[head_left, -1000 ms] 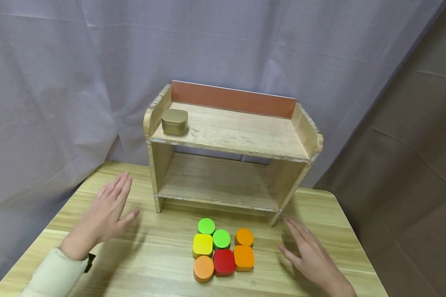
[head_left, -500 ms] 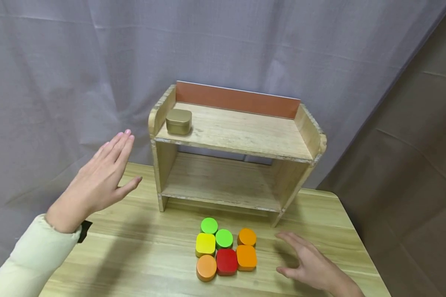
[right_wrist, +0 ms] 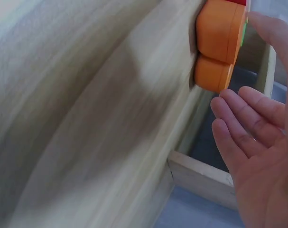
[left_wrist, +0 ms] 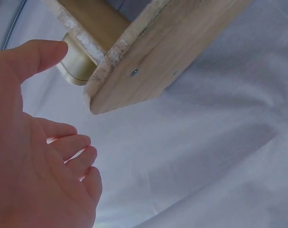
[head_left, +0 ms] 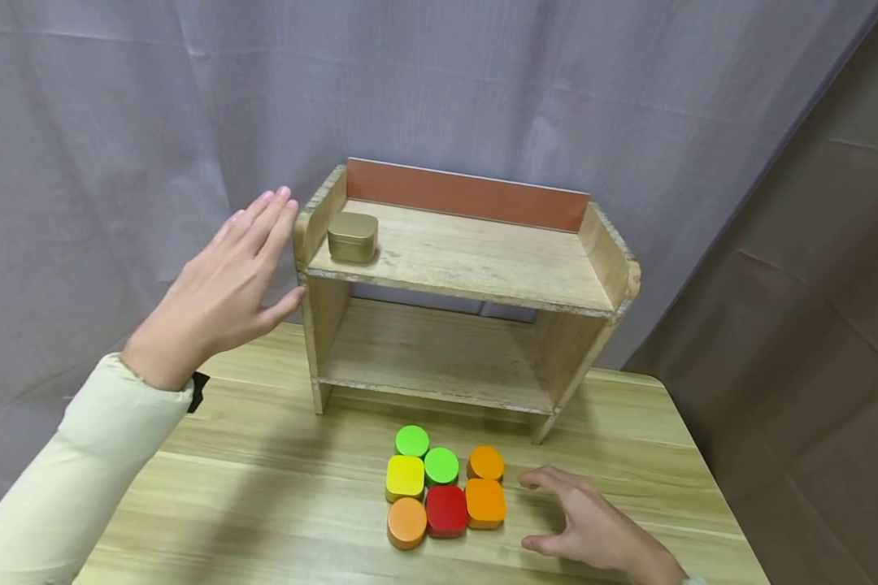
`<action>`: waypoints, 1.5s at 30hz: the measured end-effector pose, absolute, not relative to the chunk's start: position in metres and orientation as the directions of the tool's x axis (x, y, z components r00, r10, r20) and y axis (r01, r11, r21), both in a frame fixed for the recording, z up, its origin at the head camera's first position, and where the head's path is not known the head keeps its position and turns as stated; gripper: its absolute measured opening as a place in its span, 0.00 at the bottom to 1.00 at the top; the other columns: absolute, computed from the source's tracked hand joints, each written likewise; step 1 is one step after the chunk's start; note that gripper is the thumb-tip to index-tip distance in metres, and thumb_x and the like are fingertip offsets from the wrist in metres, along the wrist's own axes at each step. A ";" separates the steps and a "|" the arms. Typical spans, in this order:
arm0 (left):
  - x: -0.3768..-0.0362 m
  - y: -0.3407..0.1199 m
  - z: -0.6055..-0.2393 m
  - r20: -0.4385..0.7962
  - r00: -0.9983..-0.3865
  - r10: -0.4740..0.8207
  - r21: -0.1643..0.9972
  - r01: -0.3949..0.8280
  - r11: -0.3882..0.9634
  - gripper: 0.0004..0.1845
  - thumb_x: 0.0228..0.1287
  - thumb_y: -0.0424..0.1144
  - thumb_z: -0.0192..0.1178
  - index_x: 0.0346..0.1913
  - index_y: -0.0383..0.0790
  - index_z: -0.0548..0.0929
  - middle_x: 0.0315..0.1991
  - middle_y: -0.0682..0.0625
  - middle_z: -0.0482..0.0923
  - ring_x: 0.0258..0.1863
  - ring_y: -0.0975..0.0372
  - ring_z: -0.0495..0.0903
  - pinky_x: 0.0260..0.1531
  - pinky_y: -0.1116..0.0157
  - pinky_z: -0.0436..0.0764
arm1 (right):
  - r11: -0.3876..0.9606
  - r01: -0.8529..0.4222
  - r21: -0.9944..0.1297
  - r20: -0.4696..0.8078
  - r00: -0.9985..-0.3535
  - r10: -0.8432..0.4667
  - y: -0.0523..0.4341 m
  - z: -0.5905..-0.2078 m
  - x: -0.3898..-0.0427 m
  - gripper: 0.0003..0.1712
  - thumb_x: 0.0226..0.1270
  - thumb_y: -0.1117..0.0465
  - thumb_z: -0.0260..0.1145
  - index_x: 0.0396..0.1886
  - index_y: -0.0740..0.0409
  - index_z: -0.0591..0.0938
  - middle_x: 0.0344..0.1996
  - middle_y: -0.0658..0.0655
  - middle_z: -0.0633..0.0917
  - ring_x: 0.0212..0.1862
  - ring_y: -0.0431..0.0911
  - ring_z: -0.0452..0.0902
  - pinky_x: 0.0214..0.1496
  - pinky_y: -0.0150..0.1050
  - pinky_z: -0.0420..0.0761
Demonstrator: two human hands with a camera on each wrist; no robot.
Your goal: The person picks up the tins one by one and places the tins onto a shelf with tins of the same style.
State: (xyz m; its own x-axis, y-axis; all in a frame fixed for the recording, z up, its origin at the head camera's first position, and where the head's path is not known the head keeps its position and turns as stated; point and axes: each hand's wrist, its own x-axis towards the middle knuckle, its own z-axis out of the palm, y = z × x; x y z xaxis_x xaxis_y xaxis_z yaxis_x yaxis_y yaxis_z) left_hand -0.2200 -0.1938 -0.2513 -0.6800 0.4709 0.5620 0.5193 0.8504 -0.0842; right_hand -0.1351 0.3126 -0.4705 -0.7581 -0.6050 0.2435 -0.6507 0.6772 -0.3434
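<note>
My left hand [head_left: 223,288] is raised beside the upper left side of a small wooden shelf [head_left: 475,264], fingers straight, thumb apart, holding nothing. Just right of it, a gold tin [head_left: 353,238] with rounded corners sits at the left end of the top board; the tin [left_wrist: 77,61] shows past my thumb in the left wrist view. My right hand [head_left: 588,520] hovers low over the table with thumb and fingers spread, nothing between them. Nearest to it are a square orange tin [head_left: 485,502] and a round orange tin [head_left: 486,463].
Also in the cluster before the shelf are a red square tin [head_left: 446,511], a yellow square tin [head_left: 406,477], two green round tins [head_left: 412,440] and a lighter orange round tin [head_left: 406,522]. Under them is a wooden table [head_left: 263,504]. Grey curtain [head_left: 439,81] hangs behind.
My left hand has risen from low over the table's left side to beside the shelf top. My right hand has moved left toward the orange tins. The tins and shelf stay put.
</note>
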 end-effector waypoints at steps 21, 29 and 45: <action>-0.253 -0.183 -0.267 0.574 -0.650 0.498 -0.142 0.521 0.842 0.50 0.67 0.43 0.62 0.84 0.27 0.49 0.86 0.34 0.50 0.85 0.42 0.52 0.83 0.43 0.59 | 0.624 -0.638 -0.451 0.234 -0.760 -0.607 0.287 -0.494 -0.146 0.34 0.58 0.48 0.82 0.62 0.53 0.83 0.56 0.44 0.87 0.54 0.44 0.87 0.59 0.43 0.89; -0.256 -0.182 -0.274 0.607 -0.616 0.502 -0.155 0.528 0.835 0.50 0.63 0.37 0.63 0.84 0.28 0.49 0.86 0.35 0.48 0.85 0.42 0.53 0.83 0.42 0.61 | 0.639 -0.606 -0.474 0.215 -0.784 -0.583 0.282 -0.498 -0.148 0.33 0.58 0.48 0.83 0.61 0.52 0.83 0.57 0.42 0.87 0.55 0.40 0.86 0.59 0.42 0.89; -0.256 -0.180 -0.273 0.619 -0.613 0.491 -0.170 0.506 0.846 0.50 0.63 0.38 0.63 0.84 0.29 0.49 0.86 0.36 0.48 0.85 0.43 0.52 0.83 0.43 0.61 | 0.635 -0.589 -0.499 0.213 -0.794 -0.569 0.273 -0.498 -0.149 0.33 0.56 0.44 0.83 0.58 0.51 0.83 0.55 0.43 0.87 0.53 0.38 0.85 0.58 0.39 0.89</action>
State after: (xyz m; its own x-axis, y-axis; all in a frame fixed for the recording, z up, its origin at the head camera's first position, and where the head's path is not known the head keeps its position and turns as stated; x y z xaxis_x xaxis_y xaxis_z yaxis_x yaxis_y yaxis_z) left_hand -0.2561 -0.1801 -0.2735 -0.6129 0.4912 0.6189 0.5061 0.8456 -0.1699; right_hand -0.1495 0.2734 -0.4985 -0.7941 -0.5694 0.2126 -0.5892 0.6354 -0.4992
